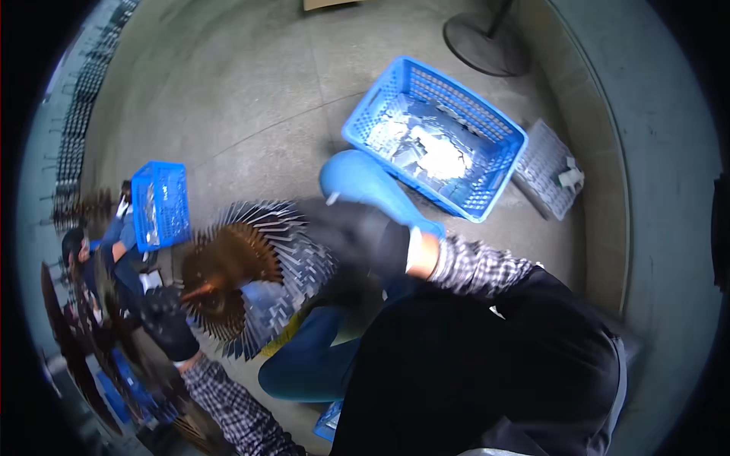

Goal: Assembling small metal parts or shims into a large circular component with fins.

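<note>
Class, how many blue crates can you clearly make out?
2: a large crate beyond the right hand, another crate at left beside a co-worker. Others may be partly hidden lower down.

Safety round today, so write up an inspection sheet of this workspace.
Surface: grey concrete floor, seams showing.
Job's things: round rack with rust-brown core and metal pieces fanned around it; blue crate holding shiny pieces.
Clutter: grey crate beside the blue one, small white piece on it.
Hands: dark-gloved right hand at the rack's upper right; dark-gloved left hand at its left; grips too blurred to tell.
Cables: nothing seen.
Surroundings: another person beside a second blue crate at left; round stand base at top right.
</note>
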`<state>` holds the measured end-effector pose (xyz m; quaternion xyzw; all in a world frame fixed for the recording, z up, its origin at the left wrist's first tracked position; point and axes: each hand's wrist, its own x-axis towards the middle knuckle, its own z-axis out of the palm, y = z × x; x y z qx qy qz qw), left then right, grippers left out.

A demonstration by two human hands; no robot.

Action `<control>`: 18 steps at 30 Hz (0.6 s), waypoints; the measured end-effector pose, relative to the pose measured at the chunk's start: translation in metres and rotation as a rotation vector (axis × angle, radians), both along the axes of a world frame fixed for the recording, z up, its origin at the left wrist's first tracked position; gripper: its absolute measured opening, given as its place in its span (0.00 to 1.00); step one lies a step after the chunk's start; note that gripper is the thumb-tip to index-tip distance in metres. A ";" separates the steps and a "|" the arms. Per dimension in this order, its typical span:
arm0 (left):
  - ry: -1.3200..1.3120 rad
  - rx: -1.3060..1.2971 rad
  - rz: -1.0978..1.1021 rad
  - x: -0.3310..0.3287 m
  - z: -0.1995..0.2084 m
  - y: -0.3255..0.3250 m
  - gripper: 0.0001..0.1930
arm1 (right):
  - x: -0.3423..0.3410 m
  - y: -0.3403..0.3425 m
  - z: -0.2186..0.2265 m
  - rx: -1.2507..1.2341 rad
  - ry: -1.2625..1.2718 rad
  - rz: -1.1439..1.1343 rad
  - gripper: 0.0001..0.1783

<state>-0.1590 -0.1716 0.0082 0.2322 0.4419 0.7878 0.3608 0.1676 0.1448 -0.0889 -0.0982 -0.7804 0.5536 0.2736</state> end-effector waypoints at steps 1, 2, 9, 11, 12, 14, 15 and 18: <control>0.301 -0.092 0.056 0.005 0.006 -0.010 0.12 | 0.008 0.027 -0.001 -0.034 0.016 -0.132 0.22; 0.286 -0.093 0.039 0.007 0.000 -0.014 0.12 | 0.022 0.062 -0.034 -0.003 -0.124 -0.251 0.21; 0.231 -0.068 0.053 0.003 0.004 -0.015 0.14 | 0.168 0.240 -0.316 0.247 -1.120 -0.355 0.27; 0.246 -0.108 0.073 0.005 0.004 -0.009 0.14 | 0.189 0.229 -0.371 0.301 -1.247 -0.103 0.27; 0.278 -0.147 0.098 0.007 0.008 -0.009 0.15 | 0.187 0.218 -0.384 0.294 -1.247 -0.085 0.27; 0.346 -0.229 0.153 0.014 0.016 -0.012 0.15 | 0.181 0.193 -0.409 0.444 -1.241 0.157 0.24; 0.341 -0.234 0.157 0.013 0.014 -0.015 0.15 | 0.180 0.192 -0.423 0.444 -1.243 0.165 0.24; 0.493 -0.331 0.265 -0.013 0.000 -0.029 0.15 | 0.196 0.191 -0.462 0.310 -1.269 -0.060 0.21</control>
